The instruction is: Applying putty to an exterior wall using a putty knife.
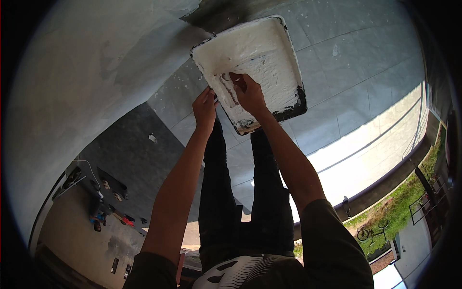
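White-caked black paint tray (269,58)
Left hand (205,107) half-curled at its left edge; right hand (251,98) curled inside; either hold unclear

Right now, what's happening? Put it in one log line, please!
left hand: at left rim of tray | right hand: over streaked patch | tray: white coating, black corner | held item: unclear

Floor (346,91), grey, thin joint lines, sunlit band to my eye along the right, darker section at left | directly on it: white spots (335,50); one small whitish piece (152,138), dark section | black-rimmed tray (300,102), coated white, overlapping floor in view; contact beneath hidden
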The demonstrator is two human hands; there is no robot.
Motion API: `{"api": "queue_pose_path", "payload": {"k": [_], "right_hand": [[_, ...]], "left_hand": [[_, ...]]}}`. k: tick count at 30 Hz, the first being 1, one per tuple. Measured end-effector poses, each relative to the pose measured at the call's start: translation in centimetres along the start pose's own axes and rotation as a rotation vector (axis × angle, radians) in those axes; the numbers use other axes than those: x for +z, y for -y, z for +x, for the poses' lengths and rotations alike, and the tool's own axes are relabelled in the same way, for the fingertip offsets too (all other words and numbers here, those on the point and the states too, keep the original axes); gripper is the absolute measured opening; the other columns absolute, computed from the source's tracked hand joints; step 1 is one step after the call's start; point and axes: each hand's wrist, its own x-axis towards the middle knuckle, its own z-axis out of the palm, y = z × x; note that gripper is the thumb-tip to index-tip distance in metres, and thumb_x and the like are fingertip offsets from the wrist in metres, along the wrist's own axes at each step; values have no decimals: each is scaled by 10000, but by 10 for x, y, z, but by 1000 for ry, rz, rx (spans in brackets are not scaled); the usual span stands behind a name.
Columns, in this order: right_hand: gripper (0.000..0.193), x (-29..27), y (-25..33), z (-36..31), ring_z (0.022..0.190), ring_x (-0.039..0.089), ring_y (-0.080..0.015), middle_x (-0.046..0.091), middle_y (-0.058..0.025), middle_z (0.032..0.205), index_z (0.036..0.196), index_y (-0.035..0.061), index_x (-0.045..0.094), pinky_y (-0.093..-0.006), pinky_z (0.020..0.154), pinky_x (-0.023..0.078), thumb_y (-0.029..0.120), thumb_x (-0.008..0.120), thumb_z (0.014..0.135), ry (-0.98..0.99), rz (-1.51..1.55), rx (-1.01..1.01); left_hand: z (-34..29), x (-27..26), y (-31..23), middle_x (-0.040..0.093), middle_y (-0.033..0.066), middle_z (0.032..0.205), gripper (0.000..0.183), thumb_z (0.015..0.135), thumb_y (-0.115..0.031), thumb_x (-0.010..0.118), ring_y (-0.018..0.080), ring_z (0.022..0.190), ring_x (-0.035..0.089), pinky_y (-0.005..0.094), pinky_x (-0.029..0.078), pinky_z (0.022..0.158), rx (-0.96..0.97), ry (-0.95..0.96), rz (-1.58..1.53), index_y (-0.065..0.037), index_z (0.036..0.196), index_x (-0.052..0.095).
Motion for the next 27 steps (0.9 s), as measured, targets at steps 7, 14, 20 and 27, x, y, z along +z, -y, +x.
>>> {"api": "queue_pose_path", "payload": {"k": [7,14,20,27], "right_hand": [[284,-8,-3,0,912,719,-363,717,-221,978,1116,-19,620,-401,794,560,42,691,848,-85,237,6],[308,-5,-3,0,893,720,-324,718,-207,986,1146,-13,621,-386,789,558,46,698,854,-123,159,-35],[287,9,15,-4,918,715,-372,721,-216,983,1155,2,605,-413,790,560,36,662,876,-85,49,-63],[242,7,22,-10,887,722,-361,724,-207,933,1113,-9,624,-405,779,562,41,657,879,-69,55,-54]], "left_hand": [[-1,0,-1,670,139,1233,425,1020,-222,585,215,1100,667,392,585,915,-3,0,-4,29,1362,565],[0,-1,3,674,140,1230,424,1015,-234,593,215,1105,664,384,589,899,5,-11,9,25,1350,579],[2,-2,5,677,129,1211,410,1014,-227,591,199,1076,672,370,594,878,9,-9,-16,24,1339,591],[0,0,3,680,125,1201,391,1020,-217,585,197,1067,673,370,596,878,-2,4,-36,19,1331,600]]}}
